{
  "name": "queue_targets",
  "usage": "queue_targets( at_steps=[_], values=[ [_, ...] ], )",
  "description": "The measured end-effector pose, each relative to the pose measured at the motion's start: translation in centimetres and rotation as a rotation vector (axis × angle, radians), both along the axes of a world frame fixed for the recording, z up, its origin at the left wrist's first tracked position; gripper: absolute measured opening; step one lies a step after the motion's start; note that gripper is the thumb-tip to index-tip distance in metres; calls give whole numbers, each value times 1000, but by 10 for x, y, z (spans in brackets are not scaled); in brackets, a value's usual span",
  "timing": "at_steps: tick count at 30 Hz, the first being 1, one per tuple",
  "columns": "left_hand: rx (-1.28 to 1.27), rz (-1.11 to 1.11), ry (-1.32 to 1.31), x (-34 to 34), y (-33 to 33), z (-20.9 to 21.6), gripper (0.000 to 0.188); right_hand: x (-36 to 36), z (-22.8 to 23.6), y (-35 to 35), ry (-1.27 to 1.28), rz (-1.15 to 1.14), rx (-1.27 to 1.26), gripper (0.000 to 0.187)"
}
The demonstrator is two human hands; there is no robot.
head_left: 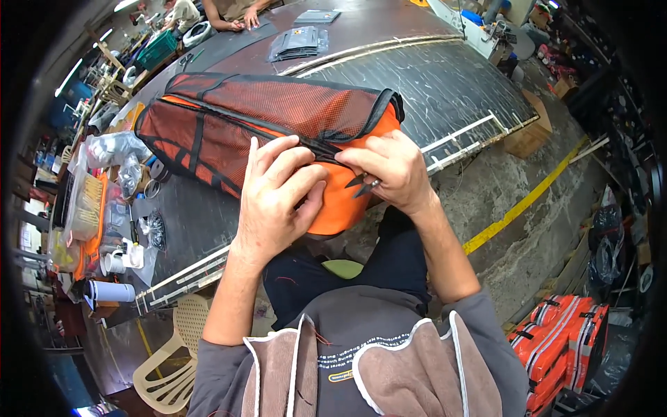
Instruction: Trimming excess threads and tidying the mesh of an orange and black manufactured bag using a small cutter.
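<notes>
A long orange bag with black mesh panels and black trim lies on the table in front of me, its end hanging toward my lap. A dark zipper seam runs lengthwise along it. My left hand is closed, fingers curled over the bag's edge near the seam. My right hand pinches the seam's end with thumb and forefinger. A small pair of dark thread snips is tucked in the same hand, blades pointing left. What exactly lies between the fingertips is too small to make out.
The dark table has pale taped edges. Plastic-wrapped grey packets lie at the back, near another person's hands. Tubs and bags crowd the left. A beige chair stands lower left, red-orange bags lower right.
</notes>
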State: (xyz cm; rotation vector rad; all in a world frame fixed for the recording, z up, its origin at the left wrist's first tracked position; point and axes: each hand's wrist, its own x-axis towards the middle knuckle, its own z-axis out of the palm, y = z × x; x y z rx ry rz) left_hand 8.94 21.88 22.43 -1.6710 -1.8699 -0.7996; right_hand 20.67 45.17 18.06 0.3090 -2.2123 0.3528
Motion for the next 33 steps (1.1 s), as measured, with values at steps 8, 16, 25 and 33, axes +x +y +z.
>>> queue_targets(
  at_steps=[8, 16, 25, 33],
  values=[
    [3, 109, -22, 19, 9, 20, 28, -9, -11, -31, 181, 45, -508, 15],
    [-93, 184, -56, 22, 11, 26, 25, 23, 0, -12, 473, 78, -944, 7],
    [-82, 239, -90, 29, 20, 25, 22, 32, -29, -3, 263, -139, -297, 18],
    [30, 226, -37, 26, 19, 8, 18, 12, -10, -1, 57, 19, -66, 32]
  ],
)
